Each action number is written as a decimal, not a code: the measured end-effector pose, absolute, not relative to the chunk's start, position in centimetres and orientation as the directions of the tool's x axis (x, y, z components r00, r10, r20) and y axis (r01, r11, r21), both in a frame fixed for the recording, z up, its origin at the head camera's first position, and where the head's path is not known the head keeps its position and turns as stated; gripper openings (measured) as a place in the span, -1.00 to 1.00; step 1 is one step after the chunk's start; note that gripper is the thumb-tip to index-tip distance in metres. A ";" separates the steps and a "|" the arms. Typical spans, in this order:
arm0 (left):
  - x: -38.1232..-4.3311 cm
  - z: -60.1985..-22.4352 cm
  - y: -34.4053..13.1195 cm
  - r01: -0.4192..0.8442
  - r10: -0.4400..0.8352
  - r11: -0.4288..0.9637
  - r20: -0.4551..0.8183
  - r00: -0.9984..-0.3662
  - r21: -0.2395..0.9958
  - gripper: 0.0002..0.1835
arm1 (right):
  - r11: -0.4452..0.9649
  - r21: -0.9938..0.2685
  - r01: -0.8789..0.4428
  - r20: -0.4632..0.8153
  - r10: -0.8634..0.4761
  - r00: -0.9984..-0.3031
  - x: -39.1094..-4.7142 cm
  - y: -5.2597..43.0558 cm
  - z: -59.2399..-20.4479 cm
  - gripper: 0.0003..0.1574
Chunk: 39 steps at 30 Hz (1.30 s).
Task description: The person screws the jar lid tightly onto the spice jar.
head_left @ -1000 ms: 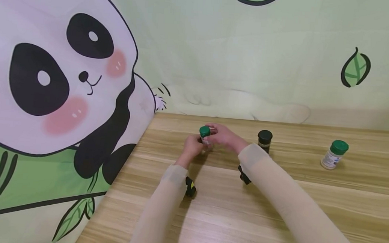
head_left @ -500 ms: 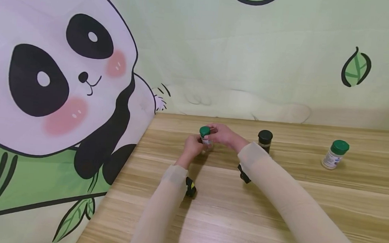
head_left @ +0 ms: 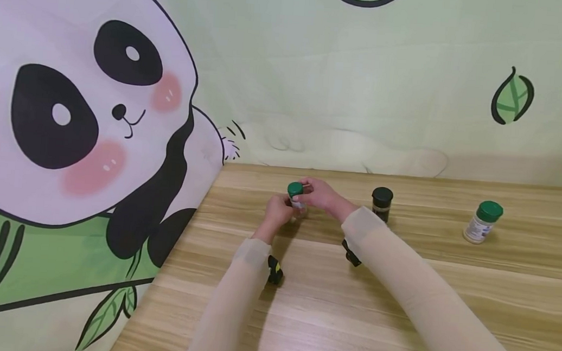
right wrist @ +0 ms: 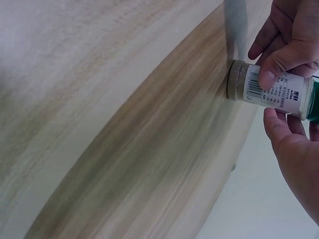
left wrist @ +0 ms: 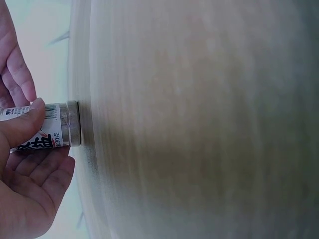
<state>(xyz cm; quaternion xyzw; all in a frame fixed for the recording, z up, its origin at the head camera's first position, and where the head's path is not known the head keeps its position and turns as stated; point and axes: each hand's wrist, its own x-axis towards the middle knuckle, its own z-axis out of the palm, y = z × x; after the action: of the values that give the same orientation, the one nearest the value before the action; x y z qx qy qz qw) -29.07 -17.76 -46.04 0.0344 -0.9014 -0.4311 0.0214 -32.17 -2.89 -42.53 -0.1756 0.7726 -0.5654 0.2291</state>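
A small seasoning bottle point(head_left: 296, 189) with a green cap stands upright near the back left of the wooden table. My left hand point(head_left: 277, 213) grips its lower body, the thumb lying across the white label, as the left wrist view shows on the bottle point(left wrist: 54, 129). From the other side, my right hand point(head_left: 321, 193) holds the upper part at the cap, with thumb and fingers around it. In the right wrist view the bottle's base meets the tabletop, and the right hand's fingertips point(right wrist: 276, 122) touch its side below the green cap.
A black-capped seasoning bottle point(head_left: 382, 201) stands right of my hands, partly behind the right sleeve point(head_left: 420, 278). Farther right is another green-capped bottle point(head_left: 482, 225). Behind the table point(head_left: 320, 309) hangs a cloth backdrop point(head_left: 293, 73) with a panda and leaves.
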 end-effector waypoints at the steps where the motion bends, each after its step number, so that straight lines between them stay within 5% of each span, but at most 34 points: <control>1: -29.0 -46.0 -17.8 -0.042 -0.079 0.627 0.010 -0.997 0.777 -0.75 | 0.296 -0.955 -0.009 -0.155 -0.527 -0.836 -32.1 -2.9 -42.6 -0.36; 29: -28.9 -45.9 -17.7 -0.030 -0.065 0.662 0.018 -0.998 0.749 -0.73 | 0.286 -0.957 -0.043 -0.090 -0.435 -0.896 -31.6 -3.6 -43.4 -0.34; 39: -28.9 -45.9 -17.7 -0.035 -0.074 0.669 0.020 -0.997 0.743 -0.77 | 0.323 -0.942 -0.093 -0.123 -0.587 -0.800 -32.5 -2.6 -42.8 -0.24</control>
<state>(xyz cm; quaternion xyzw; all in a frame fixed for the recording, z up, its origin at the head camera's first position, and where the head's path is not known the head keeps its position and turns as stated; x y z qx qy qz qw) -28.93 -17.71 -45.87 0.0299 -0.9131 -0.4060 0.0242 -32.50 -2.55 -42.75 -0.2178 0.7805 -0.5394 0.2291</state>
